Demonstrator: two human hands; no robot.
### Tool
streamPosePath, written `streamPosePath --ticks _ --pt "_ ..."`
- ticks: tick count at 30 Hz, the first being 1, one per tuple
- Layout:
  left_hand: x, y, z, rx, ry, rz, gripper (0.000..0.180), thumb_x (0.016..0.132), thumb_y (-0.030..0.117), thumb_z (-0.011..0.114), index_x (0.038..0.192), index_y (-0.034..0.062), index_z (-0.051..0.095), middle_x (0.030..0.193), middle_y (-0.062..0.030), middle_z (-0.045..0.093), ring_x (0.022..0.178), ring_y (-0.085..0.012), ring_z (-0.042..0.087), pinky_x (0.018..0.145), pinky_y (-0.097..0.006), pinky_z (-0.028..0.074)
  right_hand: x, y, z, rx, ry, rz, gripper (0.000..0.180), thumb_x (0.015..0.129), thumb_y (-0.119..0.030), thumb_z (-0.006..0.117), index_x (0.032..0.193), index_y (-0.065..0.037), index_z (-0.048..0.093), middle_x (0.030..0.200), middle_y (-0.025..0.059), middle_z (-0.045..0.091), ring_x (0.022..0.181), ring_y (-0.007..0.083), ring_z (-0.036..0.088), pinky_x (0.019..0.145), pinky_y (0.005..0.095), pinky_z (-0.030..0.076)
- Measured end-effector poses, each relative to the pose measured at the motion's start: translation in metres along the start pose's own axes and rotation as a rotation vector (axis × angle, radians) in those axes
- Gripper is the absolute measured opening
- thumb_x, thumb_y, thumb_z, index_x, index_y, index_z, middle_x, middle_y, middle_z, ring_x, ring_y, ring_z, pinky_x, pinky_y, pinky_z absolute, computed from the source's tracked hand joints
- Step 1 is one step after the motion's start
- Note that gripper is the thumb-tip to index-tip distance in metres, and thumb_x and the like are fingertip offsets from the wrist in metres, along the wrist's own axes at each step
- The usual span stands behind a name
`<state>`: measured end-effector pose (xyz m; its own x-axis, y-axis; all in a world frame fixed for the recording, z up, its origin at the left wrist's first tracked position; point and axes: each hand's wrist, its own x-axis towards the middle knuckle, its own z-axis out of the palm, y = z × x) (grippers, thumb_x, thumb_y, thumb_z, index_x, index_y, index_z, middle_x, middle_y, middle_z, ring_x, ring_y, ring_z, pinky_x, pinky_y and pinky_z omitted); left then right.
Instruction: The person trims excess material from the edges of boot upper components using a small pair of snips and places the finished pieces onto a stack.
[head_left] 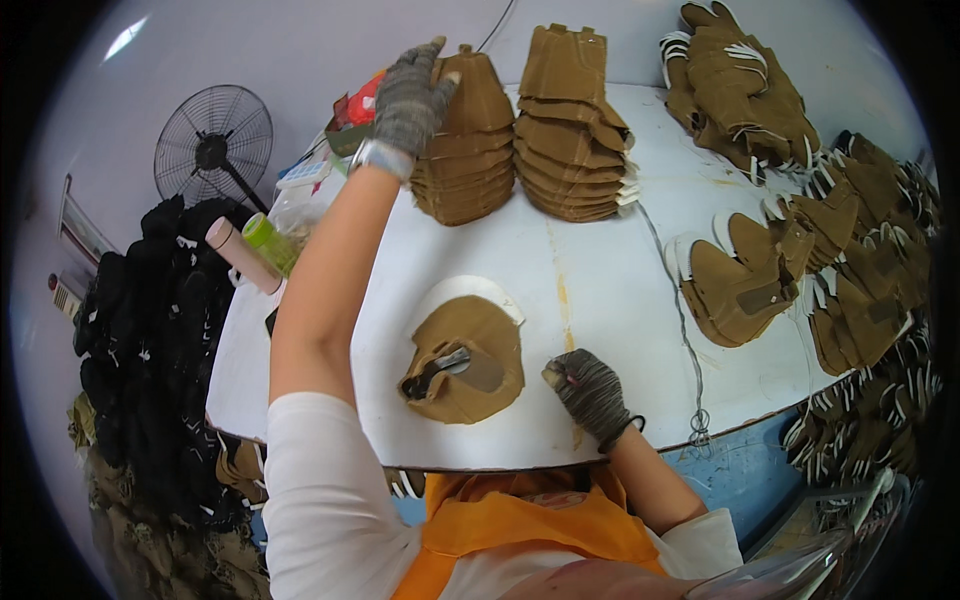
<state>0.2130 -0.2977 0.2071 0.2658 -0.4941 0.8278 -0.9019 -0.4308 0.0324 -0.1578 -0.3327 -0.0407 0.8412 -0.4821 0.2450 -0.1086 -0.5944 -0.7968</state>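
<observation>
Grey knit gloves, white sleeves, orange apron [500, 535]
</observation>
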Motion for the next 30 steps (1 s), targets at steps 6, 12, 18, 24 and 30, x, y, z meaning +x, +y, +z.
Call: streamPosePath --ticks 6,12,18,24,30 --pt "0.070 0.017 0.040 0.329 -0.399 -0.322 0.056 0.076 0.043 0.073 0.123 0.0147 0.059 0.124 -0.0125 0.059 0.116 -0.0299 0.055 0.098 -0.041 0.044 0.000 0.006 -0.007 -0.144 -0.005 -0.174 0.014 0.084 -0.024 0.066 0.089 -0.010 0.065 0.082 0.0085 0.061 0.075 0.0283 0.062 0.067 0.0373 0.052" --pt "0.077 -0.006 0.053 0.069 -0.241 -0.382 0.041 0.073 0.036 0.079 0.102 0.0096 0.067 0.099 -0.0126 0.069 0.095 -0.0279 0.065 0.086 -0.038 0.049 -0.002 0.007 -0.008 -0.143 -0.034 -0.157 0.014 0.084 -0.024 0.066 0.089 -0.011 0.064 0.082 0.0083 0.061 0.075 0.0279 0.062 0.067 0.0371 0.052" --pt "0.087 -0.017 -0.006 -0.327 0.252 -0.332 0.041 0.076 0.035 0.076 0.099 0.0028 0.068 0.094 -0.0152 0.070 0.085 -0.0272 0.067 0.079 -0.038 0.052 0.000 -0.001 -0.009 -0.155 -0.033 -0.154 0.017 0.085 -0.026 0.066 0.089 -0.009 0.065 0.082 0.0095 0.061 0.076 0.0286 0.062 0.069 0.0377 0.052" --pt "0.006 0.089 -0.101 -0.050 0.203 0.342 0.029 0.072 0.025 0.078 0.092 0.0065 0.068 0.078 -0.0093 0.067 0.072 -0.0281 0.061 0.071 -0.040 0.049 -0.002 0.009 -0.006 0.014 0.016 -0.085 0.018 0.084 -0.024 0.068 0.090 -0.007 0.066 0.084 0.0123 0.064 0.077 0.0285 0.063 0.069 0.0344 0.051" --pt "-0.082 0.150 -0.142 -0.305 0.068 0.343 0.037 0.068 0.034 0.079 0.088 0.0054 0.067 0.083 -0.0107 0.065 0.078 -0.0297 0.060 0.074 -0.040 0.046 -0.017 -0.019 -0.029 0.231 0.402 -0.105 0.016 0.085 -0.018 0.069 0.089 -0.003 0.063 0.073 0.0048 0.057 0.062 0.0160 0.051 0.060 0.0307 0.046"
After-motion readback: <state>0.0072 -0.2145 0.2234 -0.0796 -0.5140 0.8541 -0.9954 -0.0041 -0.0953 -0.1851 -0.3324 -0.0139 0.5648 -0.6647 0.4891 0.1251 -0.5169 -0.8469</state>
